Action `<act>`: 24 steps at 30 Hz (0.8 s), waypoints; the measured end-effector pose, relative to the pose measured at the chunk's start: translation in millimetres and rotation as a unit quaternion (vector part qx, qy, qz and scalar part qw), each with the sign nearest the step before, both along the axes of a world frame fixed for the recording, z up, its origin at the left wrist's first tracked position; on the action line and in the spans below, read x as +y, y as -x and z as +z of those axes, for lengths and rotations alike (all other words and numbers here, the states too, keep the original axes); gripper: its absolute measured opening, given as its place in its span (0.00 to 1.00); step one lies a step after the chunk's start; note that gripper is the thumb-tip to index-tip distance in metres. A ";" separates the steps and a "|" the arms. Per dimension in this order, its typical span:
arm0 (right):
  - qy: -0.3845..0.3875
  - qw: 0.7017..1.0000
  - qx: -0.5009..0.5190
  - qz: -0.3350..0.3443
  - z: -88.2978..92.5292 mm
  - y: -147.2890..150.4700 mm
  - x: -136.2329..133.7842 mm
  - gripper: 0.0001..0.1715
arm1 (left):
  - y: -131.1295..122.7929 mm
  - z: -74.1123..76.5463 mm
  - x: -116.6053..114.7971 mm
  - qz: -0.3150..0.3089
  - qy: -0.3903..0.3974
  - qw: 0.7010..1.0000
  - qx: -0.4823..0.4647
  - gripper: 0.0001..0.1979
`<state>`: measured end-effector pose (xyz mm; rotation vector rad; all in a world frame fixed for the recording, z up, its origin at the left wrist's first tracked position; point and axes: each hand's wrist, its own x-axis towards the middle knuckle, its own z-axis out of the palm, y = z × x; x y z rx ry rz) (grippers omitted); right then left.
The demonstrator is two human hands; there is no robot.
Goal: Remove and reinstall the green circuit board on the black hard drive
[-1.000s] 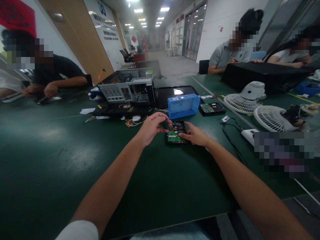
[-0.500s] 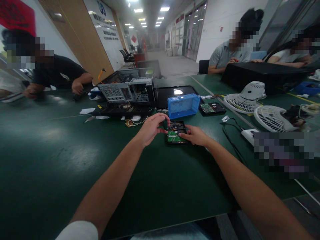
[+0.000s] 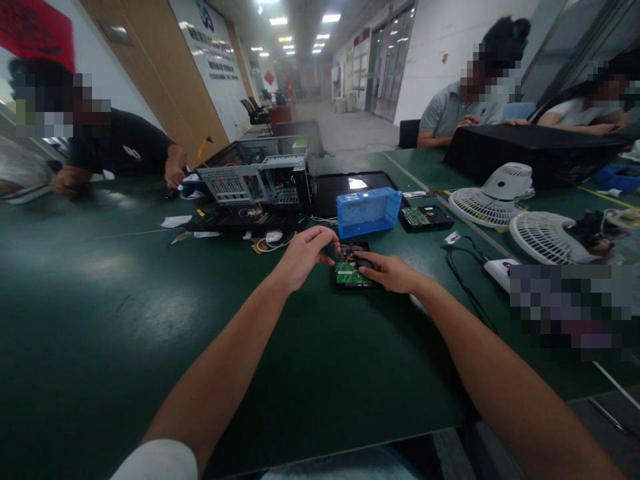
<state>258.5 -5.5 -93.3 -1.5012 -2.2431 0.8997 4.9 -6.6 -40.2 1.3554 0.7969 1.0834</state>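
Observation:
A hard drive (image 3: 345,275) lies on the green table with its green circuit board and round metal-and-black part facing up. My left hand (image 3: 309,257) is at its left edge, thumb and fingers curved but apart; whether the fingertips touch the drive I cannot tell, and no object shows between them. From the right, my right hand (image 3: 393,272) reaches over the drive. Its index finger and thumb stretch out across the top, apart from each other, and cover the right part of the drive.
Behind the drive stands a blue plastic bin (image 3: 369,212) on its side. A second hard drive (image 3: 426,217) lies right of it. An opened computer case (image 3: 255,180) is at back left. White fan parts (image 3: 493,197), a power strip (image 3: 497,268) and cables lie right. Co-workers sit across the table.
My right index finger has shifted left from the drive's right edge onto its top. My left hand stays nearly in place. The co-worker's hand at left has moved slightly right.

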 end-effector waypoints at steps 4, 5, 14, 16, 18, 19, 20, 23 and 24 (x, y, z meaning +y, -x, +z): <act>-0.019 1.000 -0.010 0.000 -1.3 0.7 0.9 0.33 | -1.4 1.8 -2.5 -0.015 -0.001 1.000 0.004 0.12; -0.024 1.000 -0.012 0.000 -2.1 0.8 1.1 0.33 | -1.6 1.8 -2.5 -0.016 -0.003 1.000 0.002 0.12; -0.052 0.998 -0.005 -0.019 -9.0 -0.1 2.6 0.43 | 0.1 -0.8 -0.5 -0.014 -0.005 1.000 -0.009 0.12; -0.055 0.998 -0.008 -0.011 -8.4 -0.4 2.5 0.42 | 0.1 -1.3 -0.4 -0.013 -0.007 1.000 -0.009 0.12; -0.055 0.998 -0.016 0.000 -7.0 -0.5 2.4 0.37 | 0.1 -1.0 -0.6 -0.013 -0.005 1.000 -0.010 0.12; -0.054 0.998 -0.021 0.003 -6.2 -0.5 2.4 0.35 | 0.1 -0.6 -0.9 -0.013 -0.003 1.000 -0.010 0.12; -0.053 0.998 -0.023 0.006 -5.5 -0.5 2.5 0.34 | 0.1 0.0 -1.2 -0.013 -0.002 1.000 -0.008 0.12; -0.055 0.998 -0.025 0.008 -5.5 -0.2 3.0 0.33 | 0.5 2.3 -2.3 -0.017 0.001 1.000 0.001 0.13; -0.057 0.998 -0.024 0.004 -6.2 -0.1 3.2 0.35 | 0.6 2.9 -2.6 -0.020 0.001 1.000 0.002 0.13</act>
